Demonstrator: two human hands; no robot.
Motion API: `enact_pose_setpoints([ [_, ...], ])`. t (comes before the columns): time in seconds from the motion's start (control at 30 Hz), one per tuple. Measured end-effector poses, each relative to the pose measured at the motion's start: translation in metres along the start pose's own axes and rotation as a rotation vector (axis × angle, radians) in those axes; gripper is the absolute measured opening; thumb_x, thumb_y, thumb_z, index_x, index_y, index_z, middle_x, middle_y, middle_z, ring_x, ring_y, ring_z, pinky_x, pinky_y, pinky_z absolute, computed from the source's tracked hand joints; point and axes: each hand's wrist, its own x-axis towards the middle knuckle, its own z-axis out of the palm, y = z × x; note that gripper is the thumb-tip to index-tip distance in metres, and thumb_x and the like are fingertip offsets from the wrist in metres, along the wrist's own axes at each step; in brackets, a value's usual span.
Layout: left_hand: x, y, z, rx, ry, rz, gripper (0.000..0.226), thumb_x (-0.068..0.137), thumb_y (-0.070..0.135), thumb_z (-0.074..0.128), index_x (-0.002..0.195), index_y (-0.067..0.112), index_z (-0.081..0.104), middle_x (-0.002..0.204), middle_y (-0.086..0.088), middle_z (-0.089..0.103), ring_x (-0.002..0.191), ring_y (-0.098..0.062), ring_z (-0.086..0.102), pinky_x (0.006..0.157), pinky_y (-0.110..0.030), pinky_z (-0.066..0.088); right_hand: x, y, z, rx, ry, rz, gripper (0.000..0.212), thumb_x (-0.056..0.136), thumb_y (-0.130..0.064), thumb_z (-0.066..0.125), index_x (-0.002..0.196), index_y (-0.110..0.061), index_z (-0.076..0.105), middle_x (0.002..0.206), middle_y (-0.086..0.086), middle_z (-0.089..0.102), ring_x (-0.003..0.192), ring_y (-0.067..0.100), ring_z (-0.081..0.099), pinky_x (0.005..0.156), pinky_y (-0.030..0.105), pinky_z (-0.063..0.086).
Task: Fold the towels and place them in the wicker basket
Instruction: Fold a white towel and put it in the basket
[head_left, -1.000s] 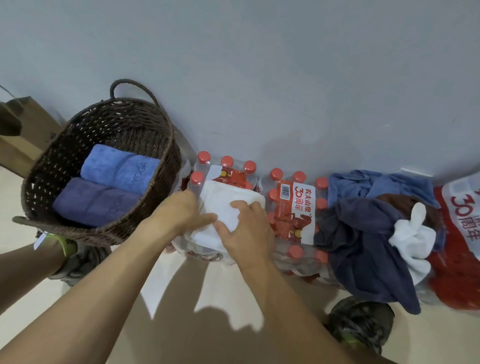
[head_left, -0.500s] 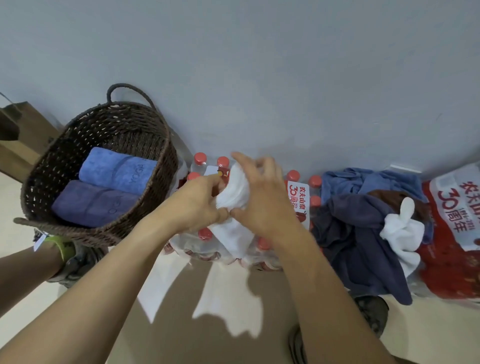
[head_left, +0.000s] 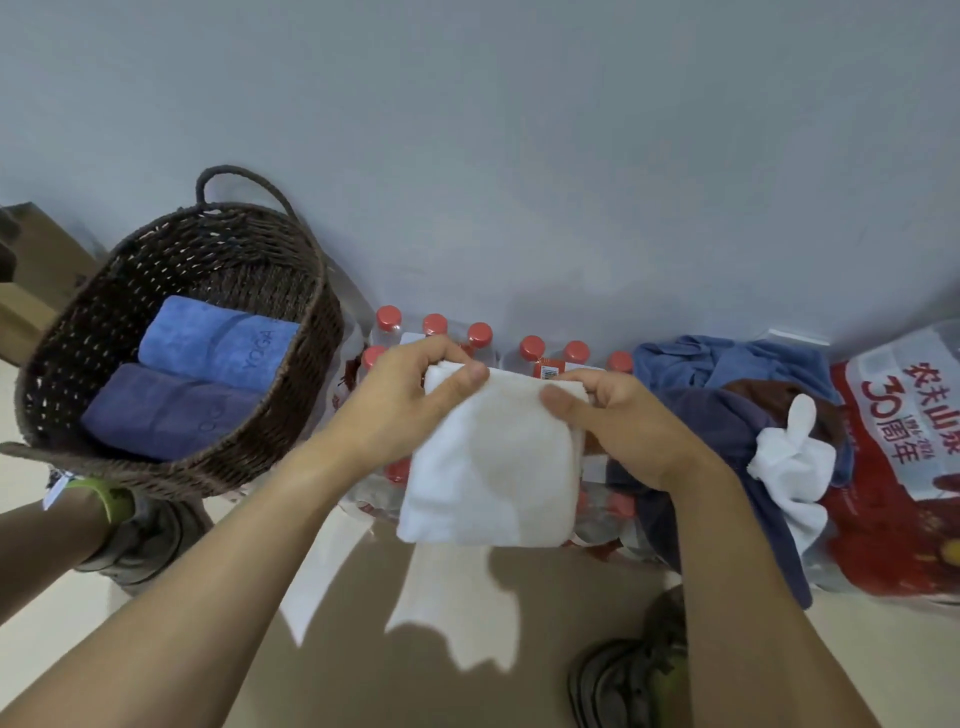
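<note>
Two hands pinched white towel (head_left: 491, 457) by top corners: left hand (head_left: 410, 400), right hand (head_left: 618, 426). Towel hung folded above water bottle pack (head_left: 530, 348). Wicker basket (head_left: 311, 332) lay leftward, nearer left hand; blue towel (head_left: 218, 343) and purple towel (head_left: 171, 410) filled its middle. Free room seemed along near rim. Unfolded pile (head_left: 727, 415) sat right.

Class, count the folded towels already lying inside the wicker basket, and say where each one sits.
2. A light blue towel lies toward the far side of the wicker basket, and a darker purple-blue towel lies beside it, nearer the camera. Any others underneath would be hidden.
</note>
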Motion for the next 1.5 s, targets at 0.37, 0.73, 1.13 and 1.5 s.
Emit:
enact_pose_setpoints([
  [0.37, 0.000, -0.047, 0.077, -0.111, 0.003, -0.215, 0.017, 0.093, 0.036, 0.062, 0.107, 0.026, 0.063, 0.096, 0.014, 0.068, 0.086, 0.000, 0.064, 0.073, -0.019, 0.050, 0.010, 0.064, 0.004, -0.175, 0.429, 0.154, 0.025, 0.102, -0.041, 0.043, 0.091, -0.027, 0.060, 0.091, -0.011, 0.066, 0.081, 0.003, 0.059, 0.064, 0.019, 0.042],
  [0.73, -0.021, -0.040, 0.097, 0.381, 0.166, 0.283, 0.026, 0.079, 0.006, 0.069, 0.105, 0.003, 0.066, 0.112, -0.010, 0.059, 0.108, -0.030, 0.054, 0.092, -0.043, 0.046, 0.003, 0.055, 0.002, -0.319, 0.658, -0.102, 0.012, 0.087, -0.022, 0.069, 0.098, -0.027, 0.069, 0.102, -0.010, 0.066, 0.090, 0.004, 0.063, 0.075, 0.014, 0.048],
  [1.13, -0.046, -0.071, 0.074, 0.386, -0.292, 0.382, 0.066, 0.075, 0.032, 0.083, 0.130, 0.003, 0.059, 0.136, -0.011, 0.057, 0.132, -0.022, 0.047, 0.112, -0.034, 0.035, -0.057, 0.100, 0.044, -0.346, 0.567, -0.283, 0.040, 0.080, -0.047, 0.067, 0.097, -0.012, 0.073, 0.113, -0.002, 0.065, 0.110, 0.013, 0.057, 0.098, 0.024, 0.044],
  [1.5, -0.027, -0.055, 0.072, 0.403, -0.244, 0.318, 0.027, 0.086, 0.024, 0.065, 0.112, 0.015, 0.064, 0.101, -0.001, 0.066, 0.094, -0.021, 0.058, 0.079, -0.026, 0.041, -0.063, 0.110, 0.033, -0.435, 0.507, -0.257, 0.045, 0.071, -0.007, 0.075, 0.114, -0.015, 0.065, 0.113, -0.008, 0.061, 0.105, 0.013, 0.058, 0.093, 0.035, 0.051],
])
